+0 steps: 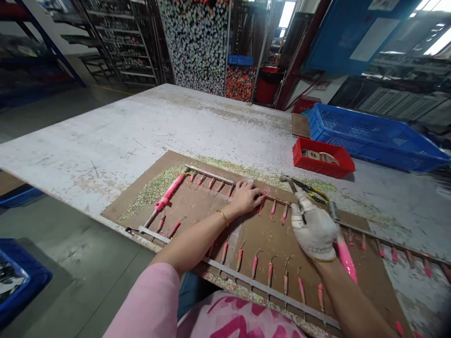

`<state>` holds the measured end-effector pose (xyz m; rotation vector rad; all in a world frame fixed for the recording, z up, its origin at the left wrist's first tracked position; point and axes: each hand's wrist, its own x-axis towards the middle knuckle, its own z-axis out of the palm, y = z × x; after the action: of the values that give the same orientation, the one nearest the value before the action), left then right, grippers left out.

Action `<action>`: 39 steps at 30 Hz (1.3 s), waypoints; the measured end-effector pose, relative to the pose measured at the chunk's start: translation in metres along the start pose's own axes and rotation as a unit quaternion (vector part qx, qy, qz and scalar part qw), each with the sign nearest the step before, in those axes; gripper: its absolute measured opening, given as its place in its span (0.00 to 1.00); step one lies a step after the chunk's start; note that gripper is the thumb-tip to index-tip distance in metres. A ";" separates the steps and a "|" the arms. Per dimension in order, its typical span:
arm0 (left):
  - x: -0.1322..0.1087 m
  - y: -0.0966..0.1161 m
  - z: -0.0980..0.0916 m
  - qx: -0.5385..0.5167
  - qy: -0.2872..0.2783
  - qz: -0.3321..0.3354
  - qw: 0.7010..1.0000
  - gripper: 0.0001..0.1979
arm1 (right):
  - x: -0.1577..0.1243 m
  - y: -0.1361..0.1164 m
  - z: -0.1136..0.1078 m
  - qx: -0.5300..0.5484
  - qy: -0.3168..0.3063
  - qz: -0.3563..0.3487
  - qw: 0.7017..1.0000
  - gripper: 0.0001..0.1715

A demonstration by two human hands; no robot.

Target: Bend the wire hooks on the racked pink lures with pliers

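My left hand is bare, with a gold bracelet at the wrist. Its fingers are curled down on the far metal rail of a brown board, pinching a small pink hooked piece. My right hand wears a white glove and is closed round the handles of pliers, whose jaws point up and left toward the rail. Rows of small pink pieces hang along the near rail and the far one.
A long pink rod lies at the board's left end. Green-yellow trimmings litter the board's far edge. A red tray and a blue crate stand at the right of the white table. Blue bins sit on the floor left.
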<state>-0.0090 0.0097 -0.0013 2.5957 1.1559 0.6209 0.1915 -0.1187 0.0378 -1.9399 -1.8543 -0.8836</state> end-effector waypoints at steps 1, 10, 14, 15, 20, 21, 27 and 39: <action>0.000 0.000 -0.001 -0.002 0.000 -0.002 1.000 0.14 | 0.000 0.000 0.000 0.001 0.000 -0.017 1.000 0.26; 0.000 0.002 -0.003 0.006 -0.006 -0.006 1.000 0.15 | -0.001 -0.001 0.000 -0.007 0.001 -0.011 1.000 0.25; 0.000 0.002 -0.001 0.008 0.001 -0.014 1.000 0.16 | 0.000 -0.003 0.000 0.024 -0.075 -0.116 0.990 0.23; 0.000 0.002 -0.001 0.007 0.000 -0.013 1.000 0.16 | 0.000 -0.003 0.000 0.024 -0.066 -0.109 0.992 0.23; 0.000 0.003 -0.002 0.000 -0.003 -0.012 1.000 0.15 | -0.001 -0.003 -0.001 0.009 -0.018 -0.040 0.999 0.24; 0.000 0.004 -0.003 -0.001 -0.003 -0.016 1.000 0.15 | -0.001 -0.003 -0.001 0.011 -0.052 -0.066 0.996 0.25; 0.001 0.004 -0.001 0.004 -0.007 -0.012 1.000 0.16 | -0.002 -0.001 0.002 -0.007 -0.019 -0.037 0.999 0.24; 0.001 0.006 0.003 0.018 0.006 -0.026 0.999 0.13 | -0.002 -0.003 0.004 0.006 -0.022 -0.052 0.998 0.25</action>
<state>-0.0033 0.0066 -0.0015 2.5858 1.2452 0.6123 0.1898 -0.1176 0.0324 -1.8842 -1.9976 -0.8653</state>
